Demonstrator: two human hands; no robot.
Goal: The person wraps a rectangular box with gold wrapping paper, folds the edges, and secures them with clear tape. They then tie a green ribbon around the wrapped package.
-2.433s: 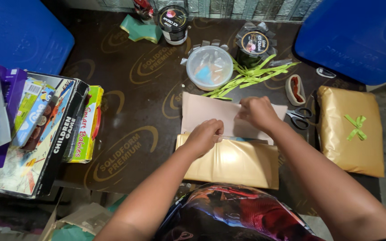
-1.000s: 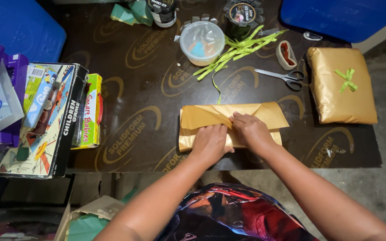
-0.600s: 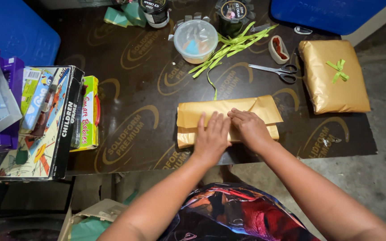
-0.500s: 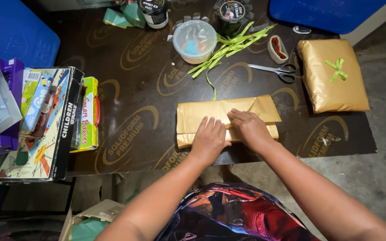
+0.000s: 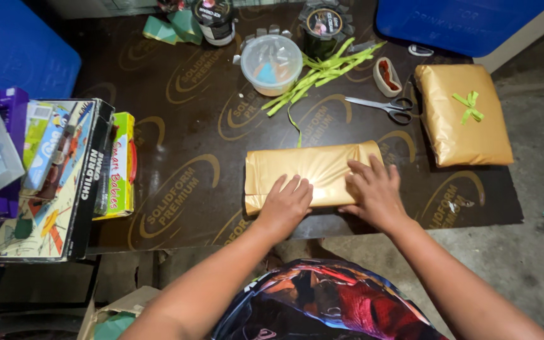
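A box wrapped in gold paper (image 5: 306,169) lies flat near the front edge of the dark brown table (image 5: 177,145). My left hand (image 5: 286,203) rests palm down on its front edge, fingers spread. Flat on the box's right end lies my right hand (image 5: 374,189), pressing the paper down. Neither hand grips anything. Behind the box lie green ribbon strips (image 5: 313,74) and a pair of scissors (image 5: 382,107).
A second gold-wrapped box with a green bow (image 5: 462,113) sits at the right. A clear lidded tub (image 5: 271,63), two dark jars (image 5: 325,25) and a tape roll (image 5: 386,74) stand at the back. Boxed children's games (image 5: 64,173) are stacked at the left. Blue plastic panels (image 5: 461,22) flank the table.
The loose paper flap that stood behind the box has been folded over it. Both hands have slid apart along the top, and the box now lies fully wrapped.
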